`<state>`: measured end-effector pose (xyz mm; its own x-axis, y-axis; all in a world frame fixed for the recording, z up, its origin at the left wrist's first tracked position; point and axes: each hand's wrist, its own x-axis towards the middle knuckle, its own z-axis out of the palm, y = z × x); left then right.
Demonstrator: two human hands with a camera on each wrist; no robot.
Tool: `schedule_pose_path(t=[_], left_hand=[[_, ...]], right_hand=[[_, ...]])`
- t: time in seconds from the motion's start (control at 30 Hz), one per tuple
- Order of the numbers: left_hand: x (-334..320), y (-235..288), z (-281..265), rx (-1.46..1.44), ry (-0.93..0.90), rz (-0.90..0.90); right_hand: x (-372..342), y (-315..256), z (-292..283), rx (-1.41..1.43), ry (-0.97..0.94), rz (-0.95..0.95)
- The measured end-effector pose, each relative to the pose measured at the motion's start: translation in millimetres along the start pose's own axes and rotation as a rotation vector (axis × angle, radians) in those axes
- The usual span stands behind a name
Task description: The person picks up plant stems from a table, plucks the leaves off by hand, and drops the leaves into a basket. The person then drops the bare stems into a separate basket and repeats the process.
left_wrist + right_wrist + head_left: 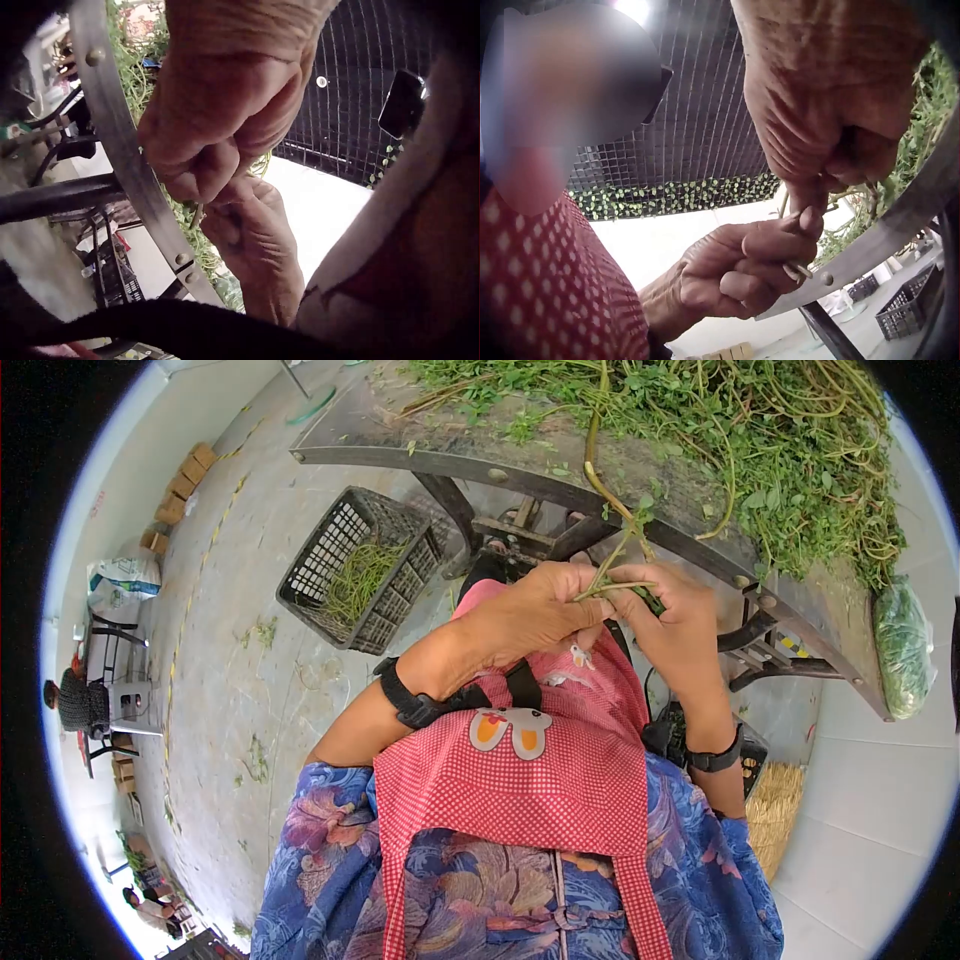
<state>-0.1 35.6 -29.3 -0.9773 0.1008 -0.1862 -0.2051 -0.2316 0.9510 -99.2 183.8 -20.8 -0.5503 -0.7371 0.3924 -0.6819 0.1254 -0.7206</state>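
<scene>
Green stems (603,582) run between the two hands, in front of the table edge. The left hand (535,610) curls its fingers and thumb round them; in the left wrist view the left hand (225,97) is large and hides most of what it grips. Close beside it, the right hand (672,622) pinches the same stems, with a few green leaves at its fingers. In the right wrist view a stem end (798,270) pokes out of the left hand (739,270), and the fingertips of both hands meet.
Leafy greens (800,470) are heaped on the table (450,445), long stems hanging over its edge. A black crate (385,600) holding thin stems (362,582) stands on the floor at the left. A filled plastic bag (902,650) hangs by the table's right end. Two people sit far left.
</scene>
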Motion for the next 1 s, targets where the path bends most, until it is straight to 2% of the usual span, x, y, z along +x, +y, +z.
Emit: schedule_pose_path(t=[0.03,0.1,0.17,0.23,0.27,0.3,0.33,0.37,0.43,0.57,0.63,0.67,0.77,1.0], left_hand=[[-0.1,-0.5,0.8,-0.002,0.0,-0.001],[-0.6,-1.9,2.9,0.159,0.041,0.032],[3.1,-9.5,1.1,0.177,0.043,0.06],[4.3,-10.9,-2.2,0.198,0.042,0.088],[1.9,-6.1,-2.9,0.056,0.007,0.067],[0.4,-3.0,-3.8,-0.085,-0.027,0.048],[0.2,-1.8,-5.3,-0.086,-0.025,0.049],[-0.6,-1.3,-6.6,-0.101,-0.039,0.025],[-1.2,-1.2,-7.2,-0.116,-0.055,-0.001],[1.2,-4.4,-6.8,-0.172,-0.033,-0.019],[2.1,-5.9,-8.7,-0.187,-0.041,-0.004],[2.1,-6.0,-10.2,-0.225,-0.065,-0.014],[1.7,-4.8,-11.9,-0.31,-0.104,-0.029],[2.0,-6.7,-12.4,-0.384,-0.15,-0.026]], right_hand=[[0.2,1.5,0.4,-0.065,-0.01,-0.053],[1.0,-2.6,-0.5,-0.095,-0.041,-0.026],[1.2,-5.0,2.2,-0.125,-0.072,-0.002],[-0.3,-3.5,7.6,-0.298,0.096,-0.012],[-1.3,-0.3,8.1,-0.3,0.095,-0.01],[-1.1,4.5,7.8,-0.082,0.126,0.097],[0.4,8.7,6.2,0.139,0.156,0.2],[1.6,14.2,-1.9,0.141,0.154,0.201],[4.1,23.3,-23.2,1.48,-0.075,0.419],[-1.5,11.0,-22.7,1.525,0.06,0.392],[-2.4,13.2,-19.5,1.291,0.038,0.436],[-3.3,14.4,-17.8,1.292,0.038,0.434],[-7.4,16.0,-14.2,0.865,-0.065,0.465],[-11.8,11.2,-4.1,0.672,-0.125,0.39]])
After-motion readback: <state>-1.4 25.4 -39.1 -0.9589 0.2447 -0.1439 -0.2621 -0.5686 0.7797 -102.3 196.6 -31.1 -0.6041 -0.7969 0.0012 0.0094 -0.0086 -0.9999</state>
